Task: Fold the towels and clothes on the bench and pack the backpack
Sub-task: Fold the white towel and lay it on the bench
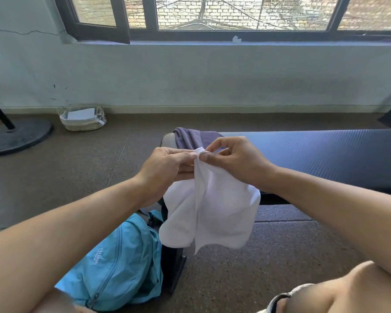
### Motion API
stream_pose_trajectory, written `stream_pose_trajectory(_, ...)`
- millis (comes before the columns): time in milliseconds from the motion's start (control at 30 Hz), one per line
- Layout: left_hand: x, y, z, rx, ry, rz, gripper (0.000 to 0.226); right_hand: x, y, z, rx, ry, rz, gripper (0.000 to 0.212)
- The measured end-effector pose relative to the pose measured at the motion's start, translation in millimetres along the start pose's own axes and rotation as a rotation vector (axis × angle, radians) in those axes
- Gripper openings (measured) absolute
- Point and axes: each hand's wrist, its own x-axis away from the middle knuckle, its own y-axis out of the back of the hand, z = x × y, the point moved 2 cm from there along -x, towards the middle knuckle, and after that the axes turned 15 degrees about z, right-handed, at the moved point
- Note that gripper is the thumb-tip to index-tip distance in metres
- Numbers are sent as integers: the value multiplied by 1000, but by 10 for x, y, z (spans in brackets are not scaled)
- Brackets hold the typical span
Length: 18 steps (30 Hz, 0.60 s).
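Observation:
A white towel (215,213) hangs in the air in front of me, bunched at its top. My left hand (165,168) and my right hand (237,161) both pinch that top edge, fingertips almost touching. Behind the hands a grey-purple cloth (190,138) lies draped over the left end of the dark blue padded bench (325,154). A light blue backpack (120,263) with its zip shut leans on the floor at the lower left, beside the bench leg and partly behind my left forearm.
A wicker basket (82,119) with white paper stands by the wall at the left. A black round stand base (16,136) sits on the floor at the far left. My knee (339,292) fills the lower right corner. Brown floor lies between me and the bench.

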Motion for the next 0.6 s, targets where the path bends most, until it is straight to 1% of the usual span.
stream_pose_trajectory(267, 14, 10, 17, -46, -9, -8, 22, -8, -8, -5, 20, -35, -22, 26)
stream_pose_trajectory(400, 40, 8, 13, -72, -33, 1, 20, -17, -9, -3, 18, -22, -24, 27)
stream_pose_trajectory(467, 48, 15, 15, -86, -50, 8, 23, -23, -17, -5, 22, -17, -17, 27)
stream_pose_trajectory(600, 49, 46, 17, -102, -42, -16, 24, -28, -23, -8, 109, -10, -37, 34)
